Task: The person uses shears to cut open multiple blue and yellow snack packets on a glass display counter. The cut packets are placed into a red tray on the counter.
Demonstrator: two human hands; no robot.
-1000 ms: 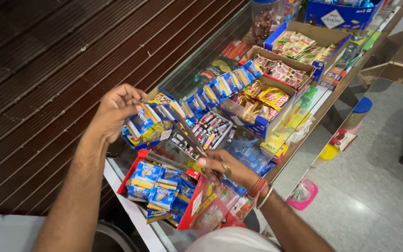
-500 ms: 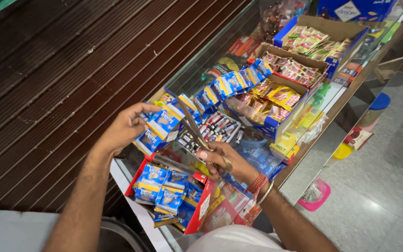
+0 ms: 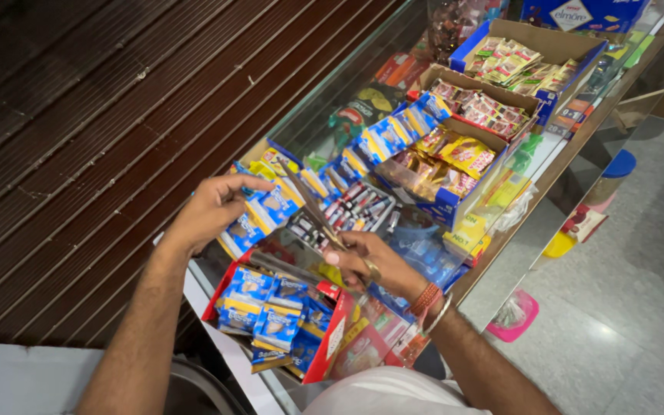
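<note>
Over glossy blue packets (image 3: 263, 219), left hand (image 3: 213, 209) grips some; right hand (image 3: 366, 261) seemingly pinches cardboard flap (image 3: 309, 206).

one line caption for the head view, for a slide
Left hand grips blue snack packets while right hand holds a box flap on a crowded shop counter.

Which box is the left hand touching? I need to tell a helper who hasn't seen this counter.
On the glass counter, find the red box nearest the person. The left hand rests on the next box beyond, holding blue snack packets standing in a row.
</note>
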